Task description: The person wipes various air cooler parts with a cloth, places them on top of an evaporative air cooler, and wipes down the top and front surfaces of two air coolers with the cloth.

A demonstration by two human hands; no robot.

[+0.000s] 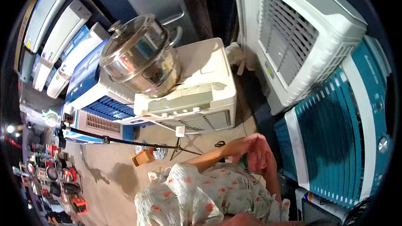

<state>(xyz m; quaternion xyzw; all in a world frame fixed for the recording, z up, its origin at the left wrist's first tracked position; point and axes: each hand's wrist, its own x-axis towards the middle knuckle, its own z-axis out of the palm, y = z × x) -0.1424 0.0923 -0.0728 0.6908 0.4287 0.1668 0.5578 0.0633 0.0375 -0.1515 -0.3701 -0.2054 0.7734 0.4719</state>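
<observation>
A pink cloth [259, 154] is bunched up low in the head view, right of centre. My left hand [240, 145] reaches in from the left and is closed on the cloth, its fingers mostly covered by the folds. On the other side, my right hand [270, 172] meets the cloth from below, and it too appears closed on it, with the fingers largely hidden. Nearest to both hands are the white cooler [209, 96] with knobs and the teal air cooler [331, 138].
A large steel pot [144, 58] with a glass lid sits on the white cooler. A grey-white air cooler [289, 37] stands at the right. A tripod [178, 147] and a small orange-brown box [143, 157] are on the floor. White wall units [63, 33] line the left.
</observation>
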